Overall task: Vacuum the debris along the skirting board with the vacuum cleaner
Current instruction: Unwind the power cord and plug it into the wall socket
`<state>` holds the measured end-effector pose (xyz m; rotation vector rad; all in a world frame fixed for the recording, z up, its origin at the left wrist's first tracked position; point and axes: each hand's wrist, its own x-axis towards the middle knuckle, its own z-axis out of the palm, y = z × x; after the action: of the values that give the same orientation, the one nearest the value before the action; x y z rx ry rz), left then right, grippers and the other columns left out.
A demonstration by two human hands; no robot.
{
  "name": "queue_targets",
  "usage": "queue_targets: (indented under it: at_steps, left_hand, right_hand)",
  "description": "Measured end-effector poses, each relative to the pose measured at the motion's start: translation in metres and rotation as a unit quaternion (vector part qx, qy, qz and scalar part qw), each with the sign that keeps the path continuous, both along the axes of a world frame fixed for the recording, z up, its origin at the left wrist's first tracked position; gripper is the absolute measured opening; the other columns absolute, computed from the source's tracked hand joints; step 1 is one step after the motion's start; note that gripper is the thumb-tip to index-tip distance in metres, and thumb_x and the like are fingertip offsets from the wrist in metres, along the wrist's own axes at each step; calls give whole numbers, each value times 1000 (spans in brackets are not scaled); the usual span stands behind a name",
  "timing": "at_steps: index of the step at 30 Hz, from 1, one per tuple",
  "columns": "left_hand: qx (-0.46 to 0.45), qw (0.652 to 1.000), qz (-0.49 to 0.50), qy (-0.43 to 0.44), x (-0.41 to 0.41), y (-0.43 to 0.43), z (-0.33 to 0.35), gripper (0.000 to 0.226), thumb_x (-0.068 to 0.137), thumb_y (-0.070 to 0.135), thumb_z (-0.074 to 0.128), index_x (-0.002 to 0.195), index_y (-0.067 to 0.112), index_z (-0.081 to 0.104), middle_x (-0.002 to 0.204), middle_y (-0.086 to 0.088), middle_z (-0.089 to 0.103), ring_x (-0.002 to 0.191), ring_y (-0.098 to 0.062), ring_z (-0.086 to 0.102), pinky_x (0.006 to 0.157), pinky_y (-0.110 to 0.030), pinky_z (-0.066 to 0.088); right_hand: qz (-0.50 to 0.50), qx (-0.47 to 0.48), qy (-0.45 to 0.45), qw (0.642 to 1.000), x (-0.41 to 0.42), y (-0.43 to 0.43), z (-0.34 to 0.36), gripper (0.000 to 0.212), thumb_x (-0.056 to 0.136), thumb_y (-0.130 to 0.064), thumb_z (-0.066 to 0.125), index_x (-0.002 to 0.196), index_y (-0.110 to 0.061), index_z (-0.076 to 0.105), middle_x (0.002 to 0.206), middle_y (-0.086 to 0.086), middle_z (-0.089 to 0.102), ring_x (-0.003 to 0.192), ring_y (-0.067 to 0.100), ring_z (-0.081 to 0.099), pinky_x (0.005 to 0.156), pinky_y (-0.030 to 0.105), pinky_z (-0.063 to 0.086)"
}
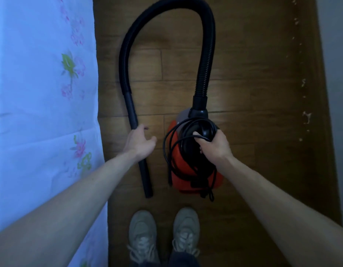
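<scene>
Right hand: the right hand (215,145) is clamped round the top handle of the vacuum cleaner (188,170), with loops of the power cord (193,123) caught under its fingers.
Left hand: the left hand (140,141) is spread, its fingers relaxed and apart. The fingertips are at the tube (132,112), touching it or nearly so, and are not wrapped round it.
Hose: the black ribbed hose (207,54) rises from the cleaner's top, arcs away and curves back on the left. It ends in the straight tube, which lies on the floor (243,74) with its mouth towards the shoes (142,234).
Cleaner: the red body is mid-floor, between the sheet and the skirting board (318,74). I cannot tell whether it rests on the floor or is lifted.
Cord: it is bundled over the body, so the machine is probably not plugged in.
Debris: the debris (306,117) is pale flecks strung along the floor's right edge, just beside the skirting board and well apart from the tube's mouth.
Done: by the look of it, no vacuuming yet; the cleaner is only in hand.
Left: unwind and plug in the cord, take up the tube, then run its mouth along the right edge.
Floor: brown wooden planks forming a narrow strip.
Room: the light is dim. A pale flowered sheet (41,74) hangs along the floor's left edge, and a grey wall (336,54) stands past the skirting board. The 2 shoes are at the near edge.
</scene>
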<state>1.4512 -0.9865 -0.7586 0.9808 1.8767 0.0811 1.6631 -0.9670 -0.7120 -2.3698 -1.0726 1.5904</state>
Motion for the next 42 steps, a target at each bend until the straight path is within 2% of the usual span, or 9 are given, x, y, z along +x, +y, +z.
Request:
queue_targets:
  at_steps: [4,8,11,17,22,28,34,37,42]
  left_hand:
    - [18,996,-51,-65,32,-4,43,52,88,34,54,138,28,40,125,-5,52,112,-24,54,89,-34,44]
    - [49,989,-106,-89,62,-6,62,44,90,31,54,132,26,45,110,0,53,99,-20,54,79,-30,43]
    - [55,983,-154,-85,75,-7,64,16,95,24,52,109,18,57,95,-1,62,88,-20,60,67,-31,49]
    - [32,991,-127,-41,83,-8,55,18,101,19,44,96,12,60,96,-10,65,90,-28,61,79,-44,53]
    - [80,991,-106,11,85,-1,47,16,97,23,53,104,9,55,103,-13,60,94,-28,56,79,-39,47]
    - [-43,998,-12,-31,86,14,30,62,95,39,56,142,12,28,139,-17,47,122,-33,51,96,-38,46]
    - [-95,993,16,-66,85,12,22,71,91,41,62,145,9,28,142,-15,47,126,-31,50,104,-44,45]
    - [-115,991,34,-64,81,10,21,82,79,27,70,147,17,26,148,-15,35,130,-31,43,108,-41,41]
    - [-122,985,87,-86,78,4,22,90,58,13,55,144,26,32,141,-17,38,126,-31,43,109,-42,38]
  right_hand:
    - [-66,-75,45,994,-3,13,14,87,93,-33,65,152,-8,6,150,16,34,134,35,41,108,44,41]
    - [16,-83,-4,996,4,12,20,74,95,-36,61,146,-10,14,147,17,36,130,38,44,106,51,43]
    - [66,-60,-1,996,17,12,25,52,97,-31,58,137,-12,30,134,16,50,119,34,54,100,49,48]
    - [114,-23,24,993,45,11,26,22,97,-23,60,115,-12,59,93,6,67,78,19,67,67,30,54]
    - [124,-3,87,988,55,14,26,10,95,-13,63,105,-10,65,82,6,67,67,16,65,68,29,58]
    - [131,-5,126,983,73,23,26,14,90,-9,69,104,-8,64,87,11,75,70,15,73,59,24,60]
    - [140,7,125,982,84,22,19,19,93,-14,67,111,-9,65,91,8,74,76,13,73,63,26,61]
    - [134,11,114,984,85,21,16,17,95,-14,63,111,-9,64,99,10,71,82,20,73,71,41,63]
    - [141,15,102,985,83,20,11,15,96,-14,62,110,-10,63,98,7,71,85,19,71,75,43,62]
